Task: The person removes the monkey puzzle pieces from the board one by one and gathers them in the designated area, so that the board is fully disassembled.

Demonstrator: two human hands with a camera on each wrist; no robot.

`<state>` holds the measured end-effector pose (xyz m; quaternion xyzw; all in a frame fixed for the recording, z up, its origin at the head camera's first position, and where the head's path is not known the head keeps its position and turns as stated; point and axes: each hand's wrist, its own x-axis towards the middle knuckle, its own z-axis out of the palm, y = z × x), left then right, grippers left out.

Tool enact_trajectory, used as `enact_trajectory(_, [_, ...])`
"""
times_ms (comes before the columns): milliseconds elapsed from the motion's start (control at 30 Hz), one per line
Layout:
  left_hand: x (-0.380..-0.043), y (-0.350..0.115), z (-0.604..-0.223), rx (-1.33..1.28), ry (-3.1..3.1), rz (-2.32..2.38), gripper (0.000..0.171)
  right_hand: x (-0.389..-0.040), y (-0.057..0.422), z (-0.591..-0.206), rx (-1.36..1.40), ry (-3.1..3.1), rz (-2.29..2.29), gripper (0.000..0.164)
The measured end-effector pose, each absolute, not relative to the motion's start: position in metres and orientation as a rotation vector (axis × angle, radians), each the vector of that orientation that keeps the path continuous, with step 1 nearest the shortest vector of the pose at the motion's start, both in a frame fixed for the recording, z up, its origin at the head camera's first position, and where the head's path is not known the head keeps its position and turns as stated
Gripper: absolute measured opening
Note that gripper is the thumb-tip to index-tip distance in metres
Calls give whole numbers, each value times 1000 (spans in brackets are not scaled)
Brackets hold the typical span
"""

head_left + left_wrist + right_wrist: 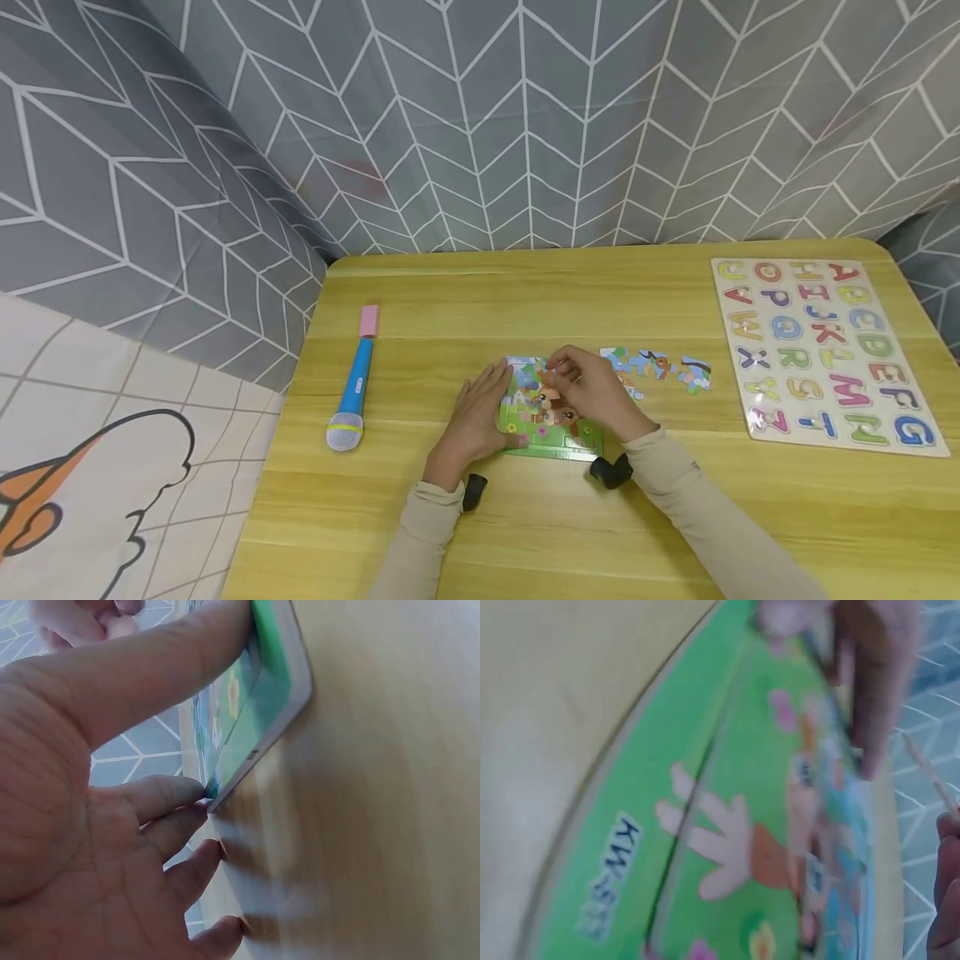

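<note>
Soft light covers the tabletop (525, 300) to its far corners; glare whitens the puzzle board (553, 452) toward the near edge. The left hand (97, 847) casts hazy finger shadows; the right-wrist view is blurred.

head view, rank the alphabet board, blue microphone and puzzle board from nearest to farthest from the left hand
1. Puzzle board: touching the left hand, just to its right.
2. Blue microphone: apart from it, to its left.
3. Alphabet board: far right, beyond the right hand.
</note>
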<state>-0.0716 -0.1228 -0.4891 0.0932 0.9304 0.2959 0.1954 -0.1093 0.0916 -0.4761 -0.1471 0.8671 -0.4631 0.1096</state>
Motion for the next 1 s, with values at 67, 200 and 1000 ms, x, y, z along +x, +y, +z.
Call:
enact_trajectory(67, [-72, -122, -489, 258, 2608, 834, 114, -107, 105, -472, -368, 2550, -1420, 19])
enact_trajectory(200, [-72, -119, -488, 255, 2608, 844, 115, -100, 140, -468, -225, 2598, -1459, 24])
enact_trajectory(1000, [-72, -121, -488, 248, 2604, 830, 115, -67, 229, -496, 143, 2758, -1323, 27])
